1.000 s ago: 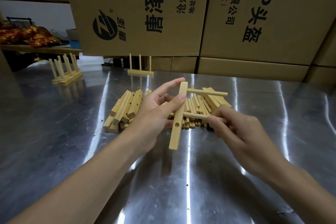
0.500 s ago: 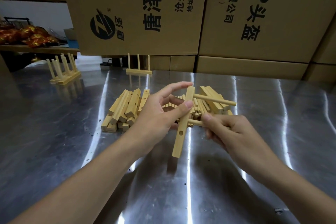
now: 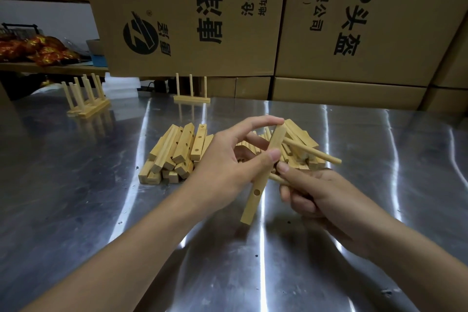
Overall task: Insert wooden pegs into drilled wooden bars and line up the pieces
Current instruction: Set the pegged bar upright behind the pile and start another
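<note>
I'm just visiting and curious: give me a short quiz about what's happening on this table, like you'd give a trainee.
1. True or false: the left hand grips the drilled bar.
2. How many pegs stand in the lone finished piece at the back? A two, B three, C five.
3. Fill in: the right hand pinches a ____ at the bar.
Key: 1 true; 2 B; 3 peg.
</note>
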